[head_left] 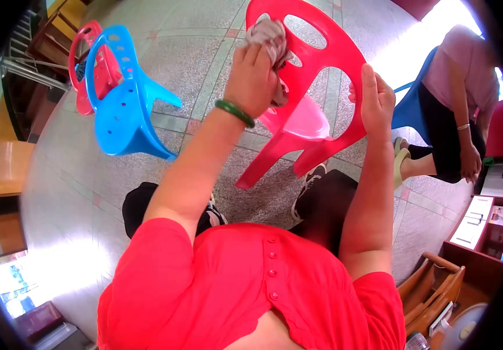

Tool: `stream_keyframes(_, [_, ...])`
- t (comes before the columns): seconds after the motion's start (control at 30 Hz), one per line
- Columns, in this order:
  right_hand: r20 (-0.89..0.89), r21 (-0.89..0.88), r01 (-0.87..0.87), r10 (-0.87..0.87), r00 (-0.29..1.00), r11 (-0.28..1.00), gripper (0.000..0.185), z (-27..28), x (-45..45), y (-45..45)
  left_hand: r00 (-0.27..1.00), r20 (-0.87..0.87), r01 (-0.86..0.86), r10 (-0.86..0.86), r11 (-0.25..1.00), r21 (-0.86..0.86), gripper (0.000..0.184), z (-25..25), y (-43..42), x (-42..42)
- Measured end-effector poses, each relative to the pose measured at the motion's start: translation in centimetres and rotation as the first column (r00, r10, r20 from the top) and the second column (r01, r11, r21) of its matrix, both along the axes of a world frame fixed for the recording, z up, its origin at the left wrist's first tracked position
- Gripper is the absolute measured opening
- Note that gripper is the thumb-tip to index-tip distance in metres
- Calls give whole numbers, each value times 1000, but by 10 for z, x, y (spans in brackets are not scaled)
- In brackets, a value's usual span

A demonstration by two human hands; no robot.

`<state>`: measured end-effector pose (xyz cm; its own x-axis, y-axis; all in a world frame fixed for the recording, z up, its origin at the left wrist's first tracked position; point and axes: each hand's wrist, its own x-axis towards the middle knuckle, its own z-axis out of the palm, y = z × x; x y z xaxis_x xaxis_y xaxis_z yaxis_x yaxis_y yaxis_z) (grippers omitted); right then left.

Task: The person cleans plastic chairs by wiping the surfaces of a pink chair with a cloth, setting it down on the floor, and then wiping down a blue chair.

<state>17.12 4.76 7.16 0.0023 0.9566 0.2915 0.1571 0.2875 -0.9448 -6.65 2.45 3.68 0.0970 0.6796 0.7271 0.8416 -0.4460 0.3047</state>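
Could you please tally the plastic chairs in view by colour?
Red: 2, the nearer red chair, held at its back by the right hand, and the farther red chair
Blue: 2, the unoccupied blue chair and the occupied blue chair
Total: 4 plastic chairs

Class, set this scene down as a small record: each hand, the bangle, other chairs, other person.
Left hand: holding a crumpled cloth against the red chair
Right hand: gripping the chair's side edge
Green bangle: on the left wrist
Other chairs: blue chair at left, with a second red chair behind it
Other person: seated at right on another blue chair
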Motion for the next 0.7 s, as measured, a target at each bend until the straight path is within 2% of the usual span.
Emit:
stream_keyframes(0.07, [21,-21,-25,25,999,999,44,-4,7,5,999,-2,41,-41,998,-47,35,-8,-18,10])
stream_keyframes(0.1, [25,-32,-19,20,999,999,44,-3,9,2,994,108,-26,30,999,-42,33,-17,-17,14])
stream_keyframes(0.13, [15,-32,6,-5,1000,999,44,-1,7,0,993,113,-29,35,998,-54,33,-26,-19,16])
stream_keyframes(0.2, [6,-11,9,-9,1000,1000,44,1,0,4,969,240,69,-57,997,-43,32,-29,-18,24])
stream_keyframes(0.23, [17,-18,11,-11,1000,1000,45,-2,4,9,962,267,47,-50,999,16,32,-29,-18,36])
stream_keyframes(0.33, [43,-9,22,-21,999,1000,47,-5,8,12,969,243,61,-53,998,-27,29,-29,-45,67])
stream_keyframes(0.4, [0,-38,62,-62,998,997,47,-1,5,11,960,263,125,-94,987,-103,28,-36,-65,77])
stream_keyframes(0.47, [-29,-21,36,-37,999,999,49,-6,11,15,964,209,196,-163,969,-149,29,-52,-69,72])
stream_keyframes(0.53, [18,-16,91,-91,996,996,50,-1,3,10,967,210,179,-147,973,-147,32,-43,-72,53])
stream_keyframes(0.6, [32,-21,81,-80,996,997,52,-4,-1,9,941,204,329,-269,869,-371,35,-44,-82,23])
stream_keyframes(0.67, [82,-20,106,-104,991,994,56,-6,5,11,906,182,424,-383,820,-386,40,-64,-95,-4])
stream_keyframes(0.7, [118,-10,85,-84,989,996,58,-7,7,11,901,395,389,-183,744,-543,40,-68,-108,-15])
